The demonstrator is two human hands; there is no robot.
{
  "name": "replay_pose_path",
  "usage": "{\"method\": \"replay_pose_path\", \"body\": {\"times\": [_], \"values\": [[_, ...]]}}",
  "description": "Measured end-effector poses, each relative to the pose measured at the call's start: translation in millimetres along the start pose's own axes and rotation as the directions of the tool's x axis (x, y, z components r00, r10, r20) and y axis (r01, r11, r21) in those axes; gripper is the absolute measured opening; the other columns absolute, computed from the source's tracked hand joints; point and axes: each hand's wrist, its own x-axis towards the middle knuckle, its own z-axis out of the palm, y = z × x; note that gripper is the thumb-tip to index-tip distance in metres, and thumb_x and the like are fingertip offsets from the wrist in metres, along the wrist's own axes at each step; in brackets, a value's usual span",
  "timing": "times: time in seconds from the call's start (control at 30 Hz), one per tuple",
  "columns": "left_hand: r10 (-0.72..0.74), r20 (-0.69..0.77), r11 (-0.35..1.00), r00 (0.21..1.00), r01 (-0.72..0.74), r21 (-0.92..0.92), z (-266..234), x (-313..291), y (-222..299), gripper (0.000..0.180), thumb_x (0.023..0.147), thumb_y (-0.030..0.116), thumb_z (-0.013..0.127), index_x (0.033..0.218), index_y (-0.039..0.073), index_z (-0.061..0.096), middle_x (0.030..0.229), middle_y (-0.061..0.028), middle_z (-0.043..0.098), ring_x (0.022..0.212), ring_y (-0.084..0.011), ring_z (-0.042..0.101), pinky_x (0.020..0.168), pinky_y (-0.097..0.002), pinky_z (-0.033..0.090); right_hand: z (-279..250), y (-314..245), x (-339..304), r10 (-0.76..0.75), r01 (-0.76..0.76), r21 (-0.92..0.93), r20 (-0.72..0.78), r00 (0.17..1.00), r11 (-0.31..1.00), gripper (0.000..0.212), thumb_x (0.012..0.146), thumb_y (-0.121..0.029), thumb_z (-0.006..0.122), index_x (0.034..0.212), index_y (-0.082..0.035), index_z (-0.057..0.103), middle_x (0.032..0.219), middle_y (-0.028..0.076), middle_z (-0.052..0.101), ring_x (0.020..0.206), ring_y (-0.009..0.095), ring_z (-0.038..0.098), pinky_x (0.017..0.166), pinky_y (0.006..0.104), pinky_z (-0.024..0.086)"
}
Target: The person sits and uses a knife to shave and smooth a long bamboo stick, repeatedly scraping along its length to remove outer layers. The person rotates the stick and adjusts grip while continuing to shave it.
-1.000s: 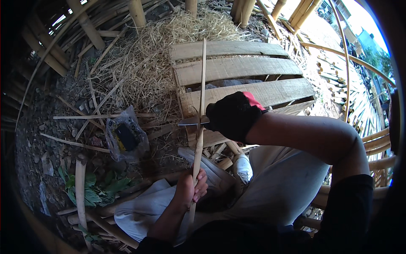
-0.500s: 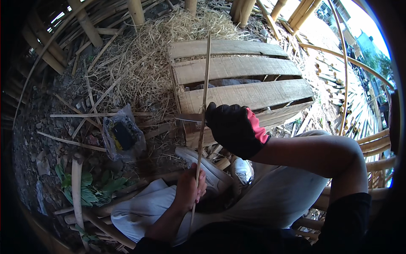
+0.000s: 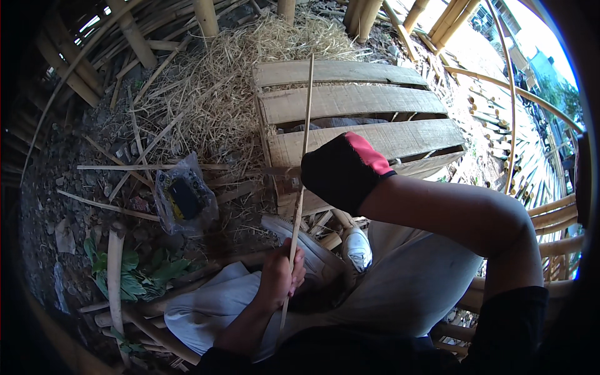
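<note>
A long, thin bamboo strip [image 3: 309, 106] stands nearly upright across the middle of the view. My bare left hand [image 3: 282, 275] is closed around its lower part, over my lap. Higher up, my right hand [image 3: 344, 172], in a black and red glove, is bent at the wrist beside the strip with its back toward me. A knife blade [image 3: 284, 171] sticks out to the left from this hand, crossing the strip. The glove hides the knife's handle and the right fingers.
Ahead stands a slatted wooden crate [image 3: 356, 100], with straw [image 3: 206, 106] heaped to its left. A clear plastic bag [image 3: 187, 197] with a dark item lies on the ground at left, near loose bamboo pieces and green leaves [image 3: 140, 275]. Bamboo posts [image 3: 206, 19] line the back.
My right hand has turned at the wrist, so more of the glove's back shows, and the blade has tilted. The left hand has stayed nearly in place on the strip.
</note>
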Motion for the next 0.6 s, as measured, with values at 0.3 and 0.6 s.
{"method": "replay_pose_path", "body": {"times": [0.3,0.6], "values": [[0.033,0.024,0.999,0.999,-0.034,0.032,2.4,1.9,1.7,0.044,0.11,0.041,0.022,0.088,0.01,0.044,0.049,-0.0001,0.035,0.032,-0.0111,0.031,0.032,-0.0257,0.029,-8.4,57.0,14.5,0.018,-0.032,0.222,0.061,0.998,0.975,0.03,0.1,-0.039,0.049,0.108,-0.021,0.071,0.103,0.007,0.071,0.097,0.028,0.069,0.08,0.0416,0.056],[0.2,0.113,0.962,0.973,-0.217,0.167,-4.0,5.4,4.6,0.043,0.108,0.047,0.03,0.102,0.008,0.045,0.056,-0.0001,0.041,0.038,-0.0093,0.038,0.035,-0.0248,0.033,9.6,50.2,27.1,0.232,-0.126,0.458,-0.183,0.955,0.88,0.05,0.1,-0.056,0.045,0.113,-0.014,0.07,0.11,0.011,0.07,0.098,0.033,0.069,0.086,0.0432,0.054]]}}
